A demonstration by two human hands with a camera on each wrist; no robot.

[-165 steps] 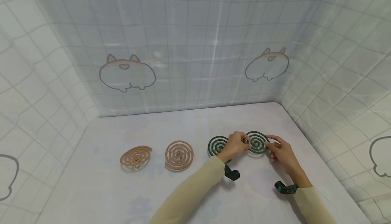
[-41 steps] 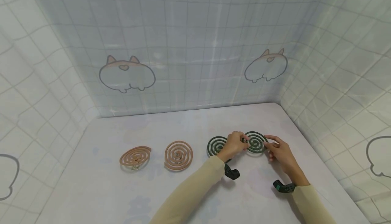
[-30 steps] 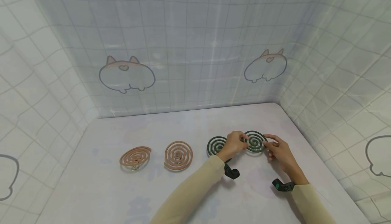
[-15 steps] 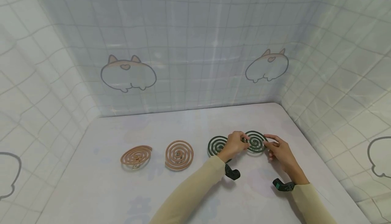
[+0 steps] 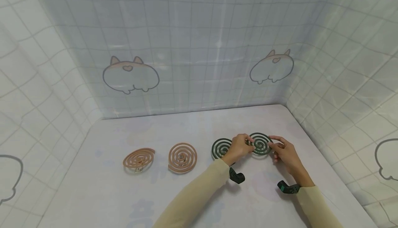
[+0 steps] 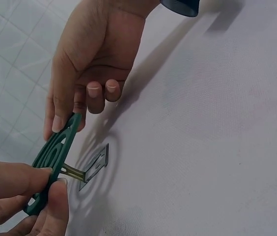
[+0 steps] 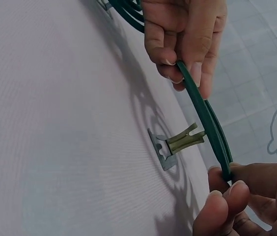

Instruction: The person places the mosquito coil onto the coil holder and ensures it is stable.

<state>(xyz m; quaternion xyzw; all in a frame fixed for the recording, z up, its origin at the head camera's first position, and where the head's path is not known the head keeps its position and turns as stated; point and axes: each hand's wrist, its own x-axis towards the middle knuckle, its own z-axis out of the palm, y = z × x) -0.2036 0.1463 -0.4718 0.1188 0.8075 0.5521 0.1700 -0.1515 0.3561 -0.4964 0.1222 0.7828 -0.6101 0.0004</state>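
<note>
A green mosquito coil (image 5: 259, 145) is held between both hands at the right of the table. My left hand (image 5: 239, 148) pinches its left edge between thumb and fingers. On the opposite edge, my right hand (image 5: 286, 154) pinches the rim. Under the coil, in the right wrist view, a small metal coil stand (image 7: 163, 150) rests on the table; its upright split prong meets the coil's underside near the middle. A second green mosquito coil (image 5: 222, 149) lies just left, partly hidden by my left hand and wrist.
Two brown mosquito coils (image 5: 182, 158) sit farther left on the white table (image 5: 118, 193); the leftmost brown coil (image 5: 139, 159) is tilted on its metal stand (image 5: 138, 169). A grid-patterned curtain (image 5: 199, 58) rises behind the table and on both sides.
The green coil and right hand have shifted very slightly left since the oldest frame. Both hands keep their pinch on it, and the other coils stay in place.
</note>
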